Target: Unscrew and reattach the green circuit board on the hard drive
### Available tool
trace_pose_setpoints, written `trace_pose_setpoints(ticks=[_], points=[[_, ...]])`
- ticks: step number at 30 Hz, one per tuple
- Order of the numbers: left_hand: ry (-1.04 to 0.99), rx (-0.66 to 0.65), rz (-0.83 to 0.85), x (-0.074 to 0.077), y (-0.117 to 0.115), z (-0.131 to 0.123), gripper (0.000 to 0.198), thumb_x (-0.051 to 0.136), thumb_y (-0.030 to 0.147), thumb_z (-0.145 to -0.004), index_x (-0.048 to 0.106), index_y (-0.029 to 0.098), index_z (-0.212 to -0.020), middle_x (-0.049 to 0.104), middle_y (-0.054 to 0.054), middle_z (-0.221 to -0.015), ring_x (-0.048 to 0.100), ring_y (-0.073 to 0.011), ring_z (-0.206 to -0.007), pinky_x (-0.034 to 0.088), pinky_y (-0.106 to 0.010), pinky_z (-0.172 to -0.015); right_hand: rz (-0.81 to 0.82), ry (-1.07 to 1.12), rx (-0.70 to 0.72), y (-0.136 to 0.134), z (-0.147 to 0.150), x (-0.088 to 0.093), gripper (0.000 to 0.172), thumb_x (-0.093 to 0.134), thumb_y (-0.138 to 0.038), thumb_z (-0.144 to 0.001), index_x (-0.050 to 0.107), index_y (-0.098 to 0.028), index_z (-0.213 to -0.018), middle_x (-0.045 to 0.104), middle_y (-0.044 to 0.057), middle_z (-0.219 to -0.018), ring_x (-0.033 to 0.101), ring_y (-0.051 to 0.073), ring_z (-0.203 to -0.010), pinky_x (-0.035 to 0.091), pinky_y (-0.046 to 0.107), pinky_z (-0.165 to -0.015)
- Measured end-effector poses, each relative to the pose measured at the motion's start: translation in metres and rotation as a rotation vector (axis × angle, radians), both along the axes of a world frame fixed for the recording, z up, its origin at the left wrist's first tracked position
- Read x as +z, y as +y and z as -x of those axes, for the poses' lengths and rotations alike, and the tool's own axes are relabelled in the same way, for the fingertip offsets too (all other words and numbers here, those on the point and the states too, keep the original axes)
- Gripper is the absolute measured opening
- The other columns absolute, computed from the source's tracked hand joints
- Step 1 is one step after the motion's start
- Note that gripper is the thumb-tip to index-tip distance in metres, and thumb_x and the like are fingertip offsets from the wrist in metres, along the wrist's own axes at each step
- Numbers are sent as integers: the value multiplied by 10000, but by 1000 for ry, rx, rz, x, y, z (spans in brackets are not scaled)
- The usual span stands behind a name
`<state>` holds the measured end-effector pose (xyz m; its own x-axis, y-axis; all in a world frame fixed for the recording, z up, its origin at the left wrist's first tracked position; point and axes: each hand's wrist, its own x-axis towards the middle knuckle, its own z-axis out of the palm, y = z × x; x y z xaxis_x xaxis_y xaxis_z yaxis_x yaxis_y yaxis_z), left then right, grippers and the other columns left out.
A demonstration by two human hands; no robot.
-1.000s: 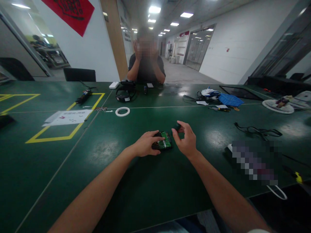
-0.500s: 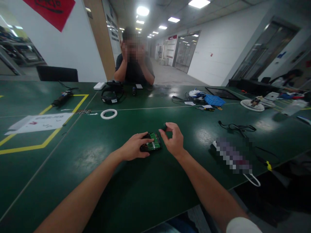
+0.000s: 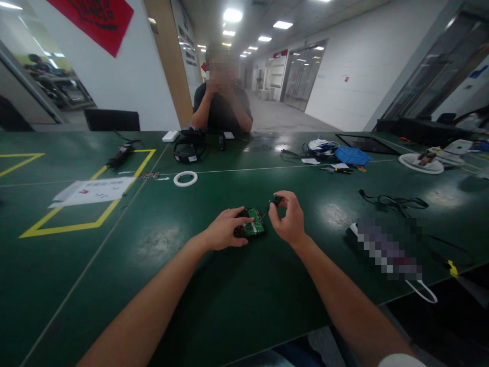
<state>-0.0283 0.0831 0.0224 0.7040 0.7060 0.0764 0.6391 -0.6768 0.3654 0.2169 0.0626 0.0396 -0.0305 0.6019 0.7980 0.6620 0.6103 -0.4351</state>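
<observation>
A small green circuit board in a black housing (image 3: 257, 224) lies on the green table. My left hand (image 3: 226, 228) grips its left side, with the index finger stretched over the board and the thumb at the near edge. Just right of the board, my right hand (image 3: 289, 216) is raised in a pinch around a small dark piece (image 3: 275, 200), too small to make out. The piece is apart from the board's top right corner.
A white ring (image 3: 185, 179) and paper sheets (image 3: 93, 191) lie to the left. A blue basket (image 3: 352, 155), black cable (image 3: 393, 200) and pixelated object (image 3: 387, 248) are on the right. Across the table (image 3: 214, 193) sits a person (image 3: 222, 104).
The view has turned slightly left, so things appear further right. My right hand sits slightly further from the board with the dark piece. The person opposite has brought the hands closer together.
</observation>
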Motion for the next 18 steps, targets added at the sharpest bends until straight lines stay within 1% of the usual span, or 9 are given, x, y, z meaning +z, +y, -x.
trace_pose_setpoints(ticks=[3,5,6,8,10,12,15,17,18], points=[[-8,-10,8,2,0,1,733,789,506,-762,552,313,-1428,316,-121,-1618,386,-382,-1424,311,-514,-1153,15,17,-34,0,2,1,341,637,-304,-914,502,-258,-1224,625,77,-1108,659,178,-803,616,360,-730],[-11,-18,3,2,0,1,737,786,510,-766,546,311,-1434,319,-120,-1617,385,-383,-1424,305,-513,-1156,1,-6,-55,-1,3,1,335,667,-324,-901,523,-264,-1198,625,63,-1060,641,168,-751,613,363,-724],[-10,-20,0,3,0,1,740,785,511,-767,542,313,-1437,318,-121,-1617,386,-383,-1423,304,-513,-1156,-5,-21,-54,-2,3,2,327,666,-322,-903,531,-264,-1194,624,63,-1049,640,172,-758,612,370,-734],[-7,-19,1,3,0,1,740,785,513,-767,542,317,-1437,316,-121,-1618,392,-384,-1419,307,-515,-1153,-11,-33,-35,-2,3,3,306,628,-297,-924,535,-261,-1213,627,77,-1064,657,194,-832,612,387,-772],[-6,-17,8,3,0,1,737,787,514,-764,546,320,-1433,315,-115,-1619,394,-384,-1417,307,-517,-1153,-2,-8,-6,-2,4,2,307,576,-269,-947,519,-257,-1248,632,96,-1129,677,215,-935,613,401,-815],[-9,-16,17,2,1,1,737,793,510,-760,551,318,-1429,313,-109,-1622,391,-385,-1418,305,-516,-1155,7,39,7,-1,5,1,321,564,-267,-953,500,-255,-1267,632,102,-1190,691,219,-984,616,402,-835],[-15,-15,20,2,0,1,738,797,504,-759,553,311,-1428,309,-109,-1624,380,-384,-1426,297,-510,-1162,-3,84,-26,1,7,-1,323,622,-303,-931,512,-258,-1231,648,84,-1148,701,205,-912,626,388,-795],[-16,-14,14,2,0,1,739,795,501,-762,549,308,-1432,309,-112,-1623,374,-384,-1430,292,-509,-1165,-25,62,-44,2,7,0,309,655,-308,-911,534,-261,-1191,650,77,-1093,690,202,-877,626,382,-765],[-16,-13,12,2,0,1,739,795,499,-764,547,310,-1434,310,-112,-1622,373,-384,-1430,291,-510,-1165,-38,42,-41,1,7,0,299,656,-297,-909,540,-261,-1183,645,80,-1087,684,205,-889,624,381,-761]])
